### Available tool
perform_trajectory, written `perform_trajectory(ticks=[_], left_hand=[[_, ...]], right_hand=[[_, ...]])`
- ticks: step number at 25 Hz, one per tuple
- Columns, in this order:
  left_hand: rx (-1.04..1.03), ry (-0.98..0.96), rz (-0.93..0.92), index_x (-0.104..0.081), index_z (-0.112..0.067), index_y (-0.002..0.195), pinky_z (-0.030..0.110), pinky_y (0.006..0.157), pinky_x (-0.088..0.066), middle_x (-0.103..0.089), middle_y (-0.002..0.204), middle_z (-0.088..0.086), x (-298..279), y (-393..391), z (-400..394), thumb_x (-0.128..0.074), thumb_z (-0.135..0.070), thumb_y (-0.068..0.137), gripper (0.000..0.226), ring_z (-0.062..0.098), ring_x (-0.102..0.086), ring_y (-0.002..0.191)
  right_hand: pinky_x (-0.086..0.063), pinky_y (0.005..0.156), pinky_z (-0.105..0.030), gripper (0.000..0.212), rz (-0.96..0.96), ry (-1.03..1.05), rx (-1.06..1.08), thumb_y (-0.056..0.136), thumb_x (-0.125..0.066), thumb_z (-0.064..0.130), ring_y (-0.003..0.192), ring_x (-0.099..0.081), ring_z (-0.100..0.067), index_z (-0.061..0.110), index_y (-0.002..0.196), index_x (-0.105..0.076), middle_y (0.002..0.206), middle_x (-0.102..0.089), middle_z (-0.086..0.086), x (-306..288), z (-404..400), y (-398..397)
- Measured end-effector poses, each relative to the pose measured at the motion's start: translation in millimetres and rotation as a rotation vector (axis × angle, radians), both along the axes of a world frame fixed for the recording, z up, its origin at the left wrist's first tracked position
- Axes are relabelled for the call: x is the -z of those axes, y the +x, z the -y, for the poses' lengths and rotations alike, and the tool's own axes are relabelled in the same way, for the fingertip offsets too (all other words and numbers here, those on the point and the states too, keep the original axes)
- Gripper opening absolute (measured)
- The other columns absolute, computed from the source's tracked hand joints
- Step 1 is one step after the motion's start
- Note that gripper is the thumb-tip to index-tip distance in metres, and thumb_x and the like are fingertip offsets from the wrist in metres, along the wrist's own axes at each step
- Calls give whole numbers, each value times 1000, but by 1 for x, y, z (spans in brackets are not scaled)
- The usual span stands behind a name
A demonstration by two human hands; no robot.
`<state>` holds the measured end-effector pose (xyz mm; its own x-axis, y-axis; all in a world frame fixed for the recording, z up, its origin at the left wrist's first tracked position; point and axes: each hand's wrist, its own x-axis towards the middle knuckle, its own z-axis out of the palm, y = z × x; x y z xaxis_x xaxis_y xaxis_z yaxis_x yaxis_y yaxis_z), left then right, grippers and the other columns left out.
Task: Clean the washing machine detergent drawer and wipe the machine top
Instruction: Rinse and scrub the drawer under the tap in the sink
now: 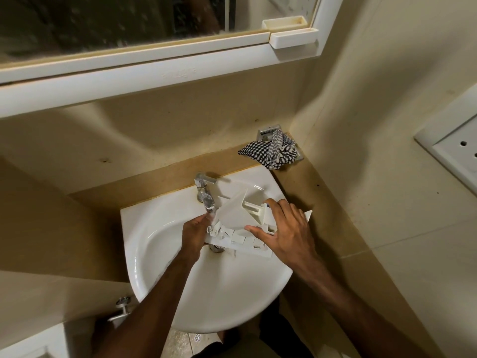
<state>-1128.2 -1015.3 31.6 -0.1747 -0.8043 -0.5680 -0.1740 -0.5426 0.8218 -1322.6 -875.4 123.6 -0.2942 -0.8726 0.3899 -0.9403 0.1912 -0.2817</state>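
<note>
A white plastic detergent drawer (233, 218) lies tilted across the white sink (160, 254), under the chrome tap (205, 192). My right hand (286, 228) grips the drawer's right end, fingers over its top edge and thumb along its front. My left hand (195, 235) holds the drawer's left end just below the tap's spout, where water runs onto it. Part of the drawer's underside is hidden by both hands.
A black-and-white checked cloth (271, 151) hangs from a metal holder on the wall at the sink's back right. A mirror cabinet (154, 60) overhangs the sink. A beige wall stands close on the right. A metal valve (122, 306) sits at the lower left.
</note>
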Motion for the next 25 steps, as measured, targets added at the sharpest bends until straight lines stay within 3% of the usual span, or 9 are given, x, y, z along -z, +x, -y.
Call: perform_trajectory(ticks=[4, 6, 8, 12, 15, 17, 19, 21, 25], left_hand=[[-112, 250, -205, -69, -10, 126, 51, 101, -56, -73, 124, 12, 4, 1, -3, -57, -29, 104, 31, 34, -70, 114], [-163, 298, -369, -66, -6, 130, 51, 106, -51, -72, 127, 15, 4, 3, -7, -52, -21, 106, 31, 34, -68, 118], [-204, 300, -426, -65, -3, 131, 46, 99, -54, -74, 123, 15, 3, 2, -13, -50, -18, 107, 32, 31, -69, 114], [-221, 232, -281, -67, -5, 128, 40, 81, -59, -76, 117, 15, 7, 0, -17, -56, -25, 106, 32, 30, -73, 103], [-203, 245, -273, -68, -5, 126, 50, 96, -58, -76, 116, 16, 8, 4, -10, -60, -29, 103, 33, 34, -73, 108], [-166, 251, -301, -67, -5, 126, 52, 100, -54, -77, 113, 14, 5, 7, -7, -56, -24, 106, 30, 32, -73, 105], [-99, 226, -315, -66, -10, 126, 48, 94, -54, -79, 109, 10, 4, 9, -7, -48, -14, 108, 26, 28, -75, 97], [-48, 188, -266, -67, -14, 123, 45, 83, -55, -80, 103, 8, 4, 9, -11, -44, -11, 109, 27, 29, -74, 90], [-30, 131, -107, -72, -11, 109, 40, 73, -61, -79, 98, 11, 6, 5, -19, -55, -30, 106, 26, 29, -76, 87]], right_hand=[[-52, 86, -43, 73, 120, 57, 138, 86, -59, 76, 97, -61, -24, 15, 126, -61, 112, -64, -2, -5, 3, 10], [-52, 87, -44, 71, 185, 74, 192, 84, -61, 75, 100, -62, -26, 16, 125, -60, 114, -65, -1, -9, 6, 16], [-52, 88, -43, 70, 252, 83, 238, 82, -68, 71, 102, -63, -26, 17, 125, -60, 116, -65, 0, -15, 6, 22], [-53, 89, -39, 71, 379, 300, 227, 82, -70, 69, 111, -66, -26, 21, 131, -53, 123, -68, 1, -41, 9, 21], [-54, 80, -34, 58, 385, 485, 142, 83, -65, 66, 99, -69, -25, 27, 124, -54, 106, -71, 4, -51, 8, 18], [-51, 71, -32, 45, 354, 440, 176, 82, -65, 62, 85, -68, -24, 27, 108, -57, 86, -65, 8, -50, 7, 24], [-51, 68, -32, 38, 369, 364, 238, 81, -66, 60, 75, -64, -22, 26, 97, -57, 76, -61, 10, -49, 10, 35], [-55, 71, -34, 38, 398, 317, 274, 80, -68, 58, 76, -65, -22, 26, 98, -61, 79, -67, 7, -50, 14, 43], [-58, 75, -36, 46, 449, 260, 346, 79, -68, 62, 81, -68, -22, 26, 108, -66, 87, -73, 3, -49, 17, 53]])
